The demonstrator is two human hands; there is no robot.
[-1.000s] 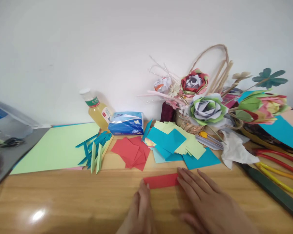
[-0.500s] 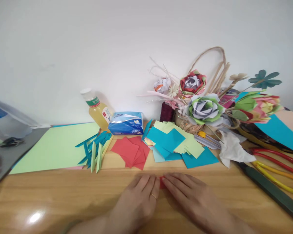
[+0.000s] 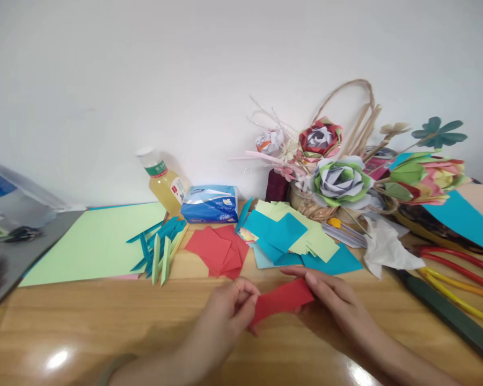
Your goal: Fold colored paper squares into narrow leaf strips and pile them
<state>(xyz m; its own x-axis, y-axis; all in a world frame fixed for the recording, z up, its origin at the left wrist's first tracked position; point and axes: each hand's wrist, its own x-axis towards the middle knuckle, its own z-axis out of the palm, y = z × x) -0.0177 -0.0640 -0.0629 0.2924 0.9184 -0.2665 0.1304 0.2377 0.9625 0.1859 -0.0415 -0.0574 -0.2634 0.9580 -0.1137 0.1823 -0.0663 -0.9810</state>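
Note:
A narrow red strip of paper (image 3: 282,301), apparently folded, is held up a little above the wooden table. My left hand (image 3: 230,311) pinches its left end between thumb and curled fingers. At the other end, my right hand (image 3: 333,295) grips the paper's right edge, thumb on top and fingers partly behind it. Just beyond my hands lies a loose pile of red paper pieces (image 3: 217,249). Right of that pile are overlapping blue paper pieces (image 3: 276,233) and light green paper pieces (image 3: 316,236).
Folded blue and green strips (image 3: 161,246) lie beside large green sheets (image 3: 100,241). A bottle (image 3: 165,185) and tissue pack (image 3: 210,205) stand near the wall. Right are a basket of paper flowers (image 3: 340,182), crumpled tissue (image 3: 390,246) and a dark green long-handled tool (image 3: 446,311).
Both hands were flat on the table over the red paper, which was mostly covered. Now they have lifted it, and the strip shows between them.

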